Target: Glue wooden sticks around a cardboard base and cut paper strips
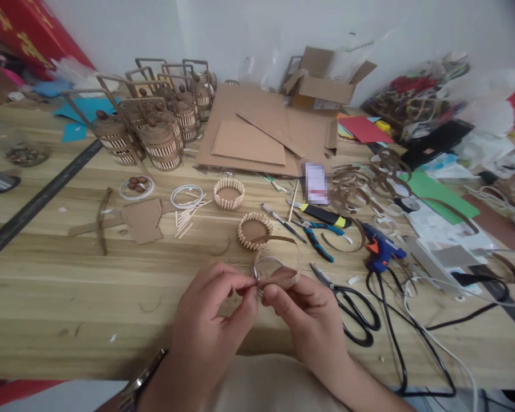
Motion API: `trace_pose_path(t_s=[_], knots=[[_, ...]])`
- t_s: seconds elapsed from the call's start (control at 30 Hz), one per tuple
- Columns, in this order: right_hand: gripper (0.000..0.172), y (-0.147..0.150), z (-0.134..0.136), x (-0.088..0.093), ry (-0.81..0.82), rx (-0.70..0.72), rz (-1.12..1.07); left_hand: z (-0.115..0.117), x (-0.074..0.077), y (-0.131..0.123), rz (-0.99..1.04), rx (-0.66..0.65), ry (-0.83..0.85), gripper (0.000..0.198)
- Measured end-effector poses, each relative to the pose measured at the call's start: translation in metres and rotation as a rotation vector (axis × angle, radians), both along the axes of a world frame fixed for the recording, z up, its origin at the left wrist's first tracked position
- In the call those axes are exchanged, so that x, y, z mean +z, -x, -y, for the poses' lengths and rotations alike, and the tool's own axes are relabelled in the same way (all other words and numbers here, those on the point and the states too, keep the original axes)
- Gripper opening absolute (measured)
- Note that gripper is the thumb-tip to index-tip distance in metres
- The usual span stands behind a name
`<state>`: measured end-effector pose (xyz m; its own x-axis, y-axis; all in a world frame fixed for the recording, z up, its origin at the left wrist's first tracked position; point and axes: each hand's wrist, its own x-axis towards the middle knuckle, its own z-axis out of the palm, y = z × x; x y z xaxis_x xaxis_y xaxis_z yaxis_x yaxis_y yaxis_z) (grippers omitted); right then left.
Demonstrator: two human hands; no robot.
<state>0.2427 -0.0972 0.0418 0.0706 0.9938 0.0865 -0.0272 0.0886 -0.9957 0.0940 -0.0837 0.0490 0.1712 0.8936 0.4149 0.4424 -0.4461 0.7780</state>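
Near the table's front edge, my left hand (218,303) pinches the rim of a thin pale ring (269,260) between thumb and fingers. My right hand (311,309) grips a curled brown strip (289,277) against the same ring, and the strip's loose part loops up above the fingers. Where strip and ring meet is partly hidden by the fingertips. Just beyond my hands stands a round base with a fence of short wooden sticks (255,230). A second such stick-edged base (229,194) sits farther back. Black-handled scissors (356,312) lie beside my right hand.
A blue glue gun (384,249) with a looping black cord, pliers (321,240) and a yellow-black cutter (326,216) lie to the right. Cardboard sheets (249,143) lie at the back; handled stick lanterns (161,143) stand back left. Loose sticks (186,220) and white rings (186,197) lie left.
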Motion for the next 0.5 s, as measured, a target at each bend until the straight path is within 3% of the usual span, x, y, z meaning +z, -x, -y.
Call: trace_pose_path(t_s=[0.5], knots=[[0.012, -0.0011, 0.003, -0.0047, -0.04, -0.011, 0.094, -0.0006, 0.0007, 0.0029, -0.018, -0.035, 0.006, 0.014]])
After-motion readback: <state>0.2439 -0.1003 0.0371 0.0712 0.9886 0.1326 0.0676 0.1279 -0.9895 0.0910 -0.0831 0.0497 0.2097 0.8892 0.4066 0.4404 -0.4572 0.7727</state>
